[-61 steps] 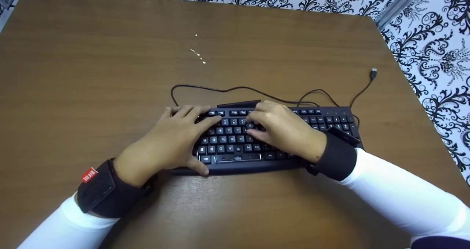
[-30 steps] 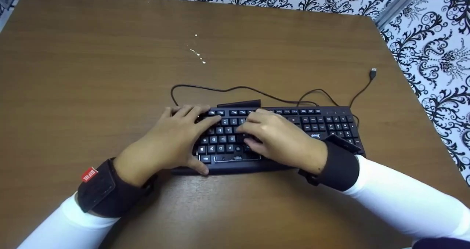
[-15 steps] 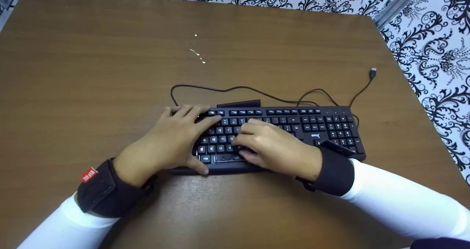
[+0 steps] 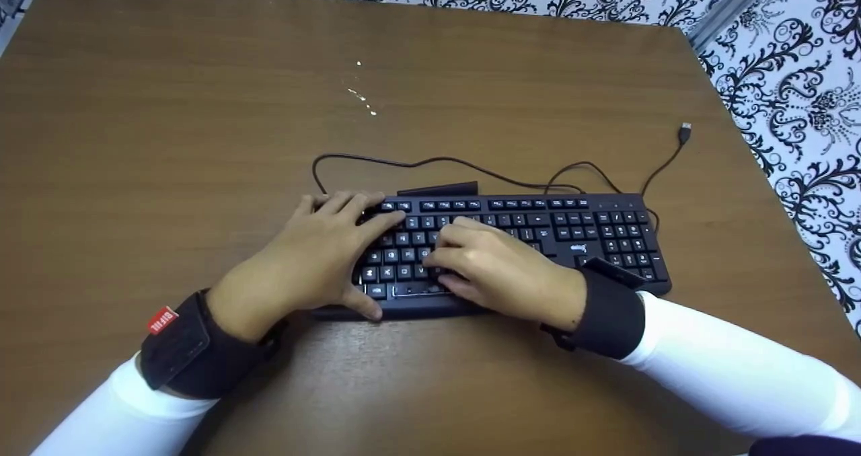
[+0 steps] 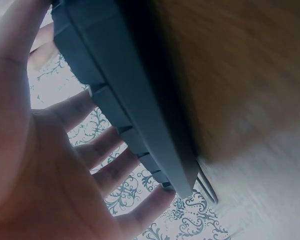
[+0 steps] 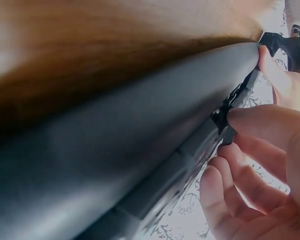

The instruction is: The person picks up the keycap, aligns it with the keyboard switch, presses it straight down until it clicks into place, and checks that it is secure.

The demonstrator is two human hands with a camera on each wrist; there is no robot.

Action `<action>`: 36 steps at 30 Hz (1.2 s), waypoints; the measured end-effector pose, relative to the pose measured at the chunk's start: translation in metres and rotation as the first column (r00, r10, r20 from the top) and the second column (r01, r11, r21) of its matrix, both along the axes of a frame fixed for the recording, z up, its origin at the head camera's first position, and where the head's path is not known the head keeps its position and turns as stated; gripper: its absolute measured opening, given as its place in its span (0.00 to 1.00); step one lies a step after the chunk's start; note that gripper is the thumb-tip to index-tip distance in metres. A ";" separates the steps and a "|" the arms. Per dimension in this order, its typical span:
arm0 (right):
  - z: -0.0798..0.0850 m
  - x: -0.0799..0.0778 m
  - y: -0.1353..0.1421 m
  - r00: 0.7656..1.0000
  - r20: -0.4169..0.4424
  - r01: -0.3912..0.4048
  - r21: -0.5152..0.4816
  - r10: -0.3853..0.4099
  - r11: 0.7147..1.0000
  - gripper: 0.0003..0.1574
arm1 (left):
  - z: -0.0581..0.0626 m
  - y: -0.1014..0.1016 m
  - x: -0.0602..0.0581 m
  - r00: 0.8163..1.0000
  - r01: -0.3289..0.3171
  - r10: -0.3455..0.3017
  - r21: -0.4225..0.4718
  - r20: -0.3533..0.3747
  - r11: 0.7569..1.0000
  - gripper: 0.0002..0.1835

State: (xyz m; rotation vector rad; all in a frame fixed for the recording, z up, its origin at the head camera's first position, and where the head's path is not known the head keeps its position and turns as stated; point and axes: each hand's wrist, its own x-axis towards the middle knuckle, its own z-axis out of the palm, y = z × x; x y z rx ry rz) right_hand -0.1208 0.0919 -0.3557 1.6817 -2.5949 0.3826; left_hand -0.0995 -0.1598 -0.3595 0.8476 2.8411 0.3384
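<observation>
A black keyboard [image 4: 484,301] lies on the wooden table in the head view. My left hand [image 4: 316,261] rests spread over its left end, thumb at the front edge and fingers reaching to the back keys. The left wrist view has the long fingers of this hand [image 5: 55,170] fairly straight against the keys. Over the lower middle keys, my right hand [image 4: 491,268] has its fingers bent. Between thumb and finger it pinches a small black keycap [image 6: 229,136], beside a dark gap in the key rows. From the head view the right hand hides that spot.
The black cable [image 4: 430,161] loops behind the keyboard, ending in a USB plug [image 4: 685,133] at the right. A dark flat bar [image 4: 438,190] stands at the keyboard's back edge. Small white specks [image 4: 362,98] dot the table [image 4: 168,106]. Patterned wallpaper [image 4: 807,106] borders it.
The right hand has come down and left from the upper middle keys to the lower middle rows, pinching the keycap. It has barely moved in the last half second. The left hand stays put.
</observation>
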 end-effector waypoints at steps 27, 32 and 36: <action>0.001 -0.001 0.001 1.000 -0.022 -0.019 -0.025 0.018 0.999 0.08 | 0.001 0.001 0.000 1.000 -0.004 0.004 -0.002 0.000 1.000 0.66; 0.001 0.000 -0.003 0.999 -0.038 -0.017 -0.010 0.017 1.000 0.06 | 0.001 0.001 0.000 1.000 -0.006 0.006 -0.001 0.001 1.000 0.66; 0.002 0.001 -0.005 0.999 -0.044 -0.011 0.014 0.011 1.000 0.05 | 0.002 0.000 0.001 1.000 -0.010 0.010 0.000 0.012 1.000 0.66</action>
